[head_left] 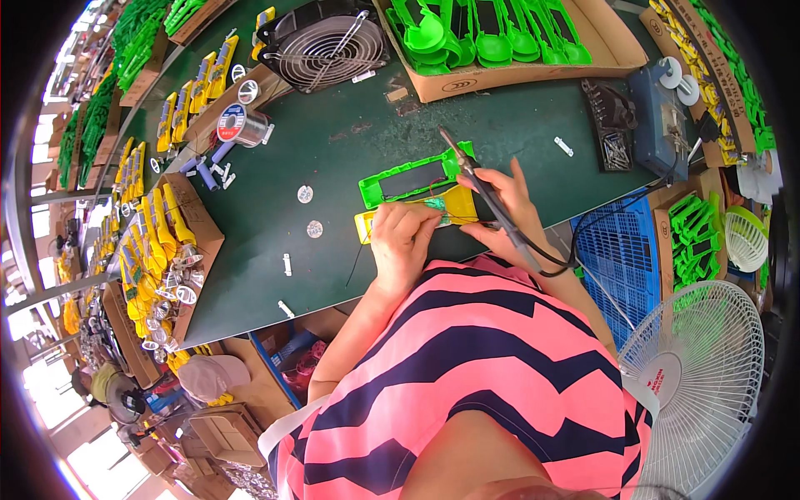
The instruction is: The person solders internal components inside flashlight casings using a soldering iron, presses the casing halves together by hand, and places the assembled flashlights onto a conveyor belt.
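Observation:
My left hand (402, 239) lies over the left part of a yellow plastic housing (461, 205). Its thumb and fingers are pinched together beside a small green circuit board (435, 203); what they hold is hidden. In my right hand (515, 205) is a soldering iron (495, 205), its tip pointing up and away, apart from the housing. The right thumb reaches down by the housing's right end. Just beyond lies a bright green plastic frame (379, 188) around a dark panel, with a thin red wire near its right side.
A solder spool (242, 127), blue cylindrical cells (207, 175) and a metal-grilled fan (327, 52) stand far left. A carton (517, 77) of green parts is at the back. Right are a screw tray (613, 146) and blue-grey soldering station (658, 121). Yellow parts (154, 225) fill a left carton.

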The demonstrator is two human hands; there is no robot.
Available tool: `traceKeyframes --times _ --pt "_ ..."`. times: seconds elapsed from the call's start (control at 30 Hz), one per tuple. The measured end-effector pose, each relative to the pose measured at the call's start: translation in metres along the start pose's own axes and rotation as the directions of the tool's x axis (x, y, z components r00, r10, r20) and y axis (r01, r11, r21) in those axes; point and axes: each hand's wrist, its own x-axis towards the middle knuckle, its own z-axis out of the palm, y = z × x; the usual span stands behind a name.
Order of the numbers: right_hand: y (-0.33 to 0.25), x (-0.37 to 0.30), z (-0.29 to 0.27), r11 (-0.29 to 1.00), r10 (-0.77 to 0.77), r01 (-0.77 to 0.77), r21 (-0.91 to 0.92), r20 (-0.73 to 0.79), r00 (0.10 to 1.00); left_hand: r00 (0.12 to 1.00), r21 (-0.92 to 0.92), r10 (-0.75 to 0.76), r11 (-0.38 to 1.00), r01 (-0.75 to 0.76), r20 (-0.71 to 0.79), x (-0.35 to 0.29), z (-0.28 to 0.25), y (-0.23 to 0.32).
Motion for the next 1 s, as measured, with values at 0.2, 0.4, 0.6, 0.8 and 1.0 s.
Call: traceKeyframes --times 0.2,0.4,0.6,0.8,1.0 --pt "-0.004 -0.033 -0.019 0.99 -0.134 0.123 -0.067 -0.19 0.973 0.981 -0.014 -0.169 0.985 0.171 0.097 0.004 -0.012 0.005" --pt "0.016 -0.066 0.017 0.828 0.345 -0.057 0.558 -0.427 0.836 0.971 0.009 -0.2 0.98 0.201 0.128 0.007 -0.011 0.007" --pt "0.013 -0.061 0.02 0.851 0.271 -0.029 0.525 -0.39 0.88 0.977 0.018 -0.194 0.981 0.194 0.083 0.003 -0.006 0.006" --pt "0.011 -0.05 0.018 0.922 0.165 0.006 0.386 -0.408 0.898 0.975 0.012 -0.2 0.98 0.2 0.096 0.006 -0.006 0.007" --pt "0.012 -0.05 0.02 0.919 0.169 0.021 0.394 -0.442 0.881 0.978 0.029 -0.187 0.982 0.185 0.096 0.006 -0.006 0.006"
